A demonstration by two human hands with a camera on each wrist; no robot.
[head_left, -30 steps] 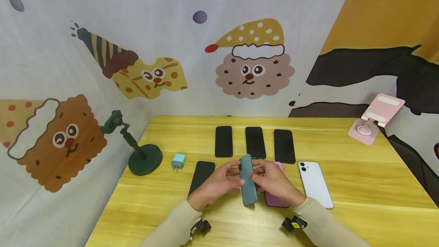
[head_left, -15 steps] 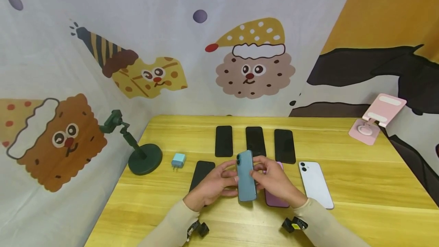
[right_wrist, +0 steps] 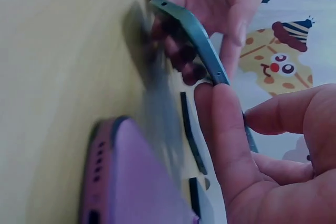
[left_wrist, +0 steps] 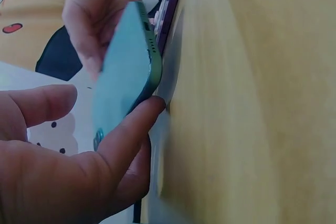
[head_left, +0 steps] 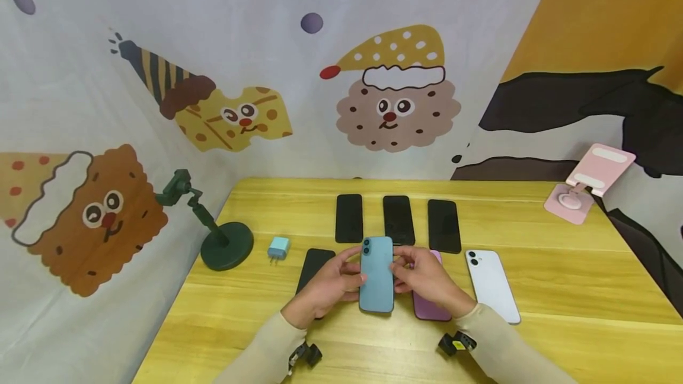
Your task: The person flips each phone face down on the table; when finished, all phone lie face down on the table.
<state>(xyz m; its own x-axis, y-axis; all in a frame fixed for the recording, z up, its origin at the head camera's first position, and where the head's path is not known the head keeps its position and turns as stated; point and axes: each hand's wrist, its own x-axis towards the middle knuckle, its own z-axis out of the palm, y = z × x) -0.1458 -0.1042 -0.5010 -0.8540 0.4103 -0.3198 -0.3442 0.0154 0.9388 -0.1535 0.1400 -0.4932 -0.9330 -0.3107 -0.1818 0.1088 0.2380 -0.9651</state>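
A light-blue smartphone (head_left: 376,274) is held above the table, its back with two camera lenses facing up. My right hand (head_left: 427,277) pinches its right edge, with the thumb on the back and fingers beneath. In the left wrist view, fingers of my left hand (left_wrist: 94,171) touch the phone's underside, while the thumb stands a little off its back. The right wrist view shows the edge of the blue phone (right_wrist: 199,38) between thumb and fingers. A purple phone (head_left: 431,307) lies partly under my right hand, and a black phone (head_left: 313,265) lies beside my left.
Three dark phones (head_left: 349,218) lie in a row at the back of the wooden table (head_left: 299,200). A white phone (head_left: 492,283) lies at right. A blue charger plug (head_left: 278,248), a green stand (head_left: 226,246) and a pink stand (head_left: 570,202) are further out.
The blue phone has turned from nearly edge-on to back facing up and shifted slightly left. My left hand has moved slightly left; the right hand has stayed nearly in place.
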